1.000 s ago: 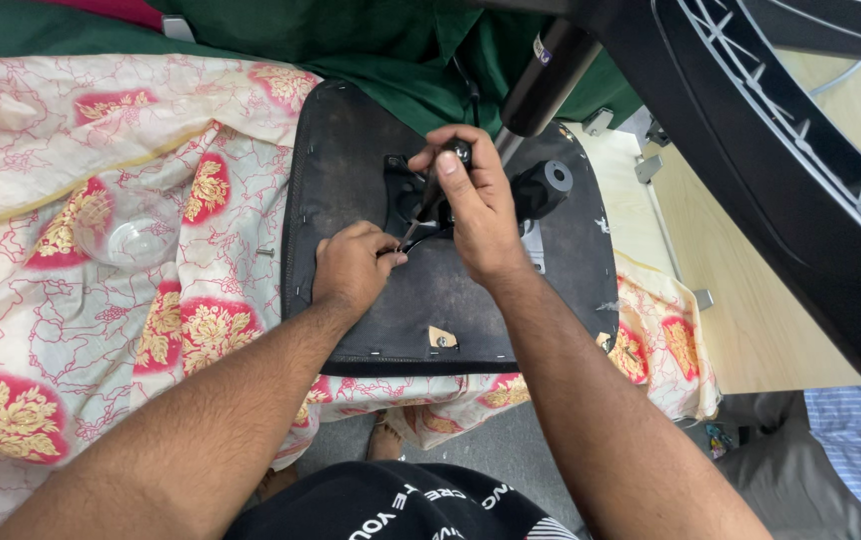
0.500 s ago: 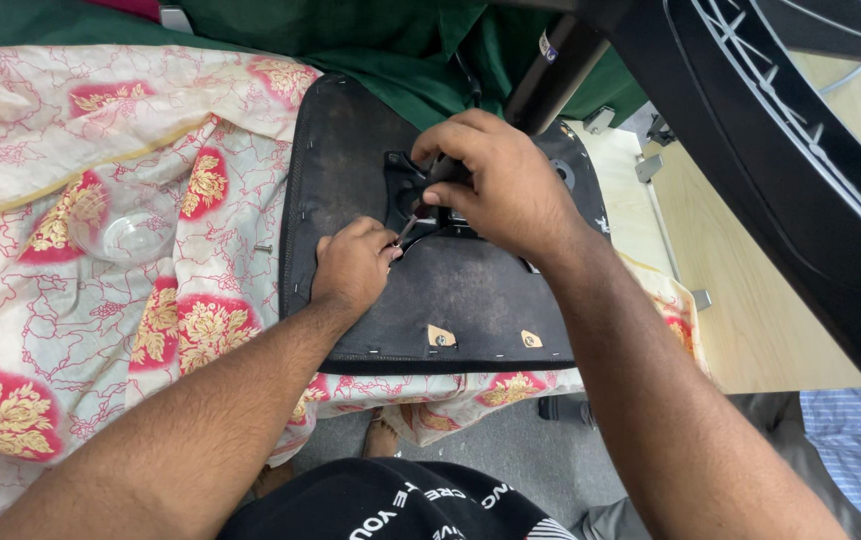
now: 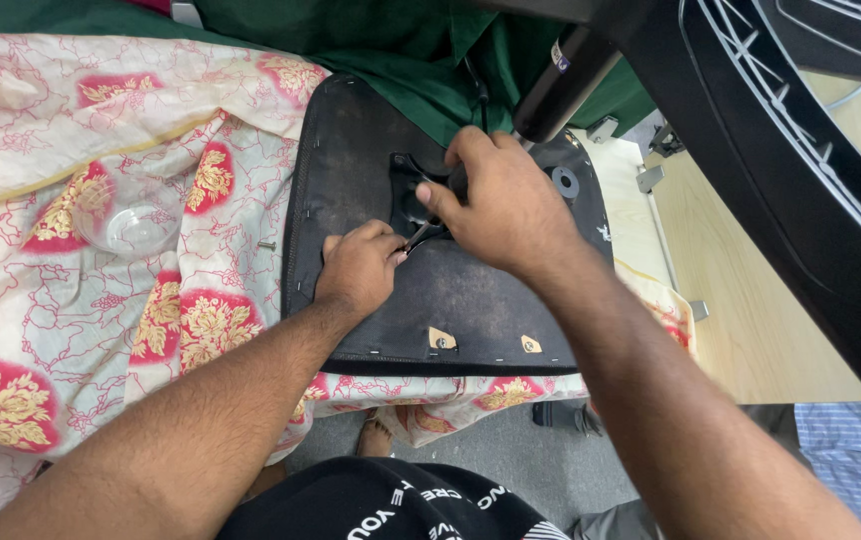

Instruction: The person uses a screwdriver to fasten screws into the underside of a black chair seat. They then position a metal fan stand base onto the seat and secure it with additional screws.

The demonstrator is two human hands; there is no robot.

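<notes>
R hand [image 3: 506, 205] is sliding lower-left vs 0.5 s ago, now covering the bracket [image 3: 413, 192] at frame centre on the black seat base [image 3: 451, 290], fingers curling on a thin tool [image 3: 421, 235] w/ L hand [image 3: 359, 268] pinching its tip — risking slip, since the grip is hiding the contact pt.

a makeshift furniture-repair workshop: upturned chair seat [image 3: 451, 290] on a cloth-covered table [image 3: 101, 330], chair base [image 3: 801, 170] alongside
</notes>
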